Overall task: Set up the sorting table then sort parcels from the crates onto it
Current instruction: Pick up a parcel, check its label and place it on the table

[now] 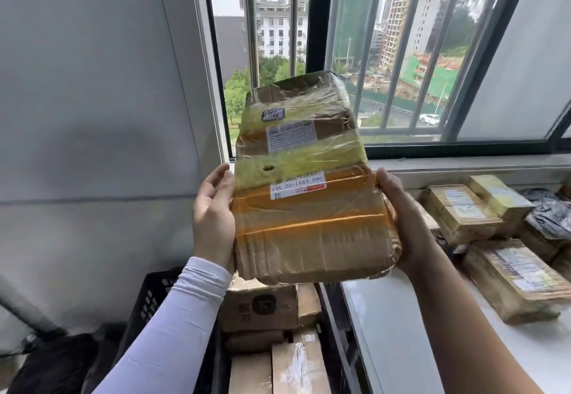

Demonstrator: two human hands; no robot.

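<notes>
A person holds a worn cardboard parcel up in front of a barred window, one hand at each side. The parcel is wrapped in clear and yellowish tape, carries several printed labels on its facing side, and has a small hole punched near its middle. It is tilted, its top edge leaning away toward the window.

The left hand, with a white sleeve on its arm, grasps the parcel's left edge: the thumb lies along the front edge and the fingers go behind the box. The right hand grasps the right edge in the same way, palm against the side, most of its fingers hidden behind the cardboard.

The parcel hangs in the air between the two hands, above a dark plastic crate that sits low at the centre and still holds several cardboard boxes. To the right of the crate stands a white desk, on which more taped parcels and a dark plastic bag lie along the window side, well apart from the held parcel.
</notes>
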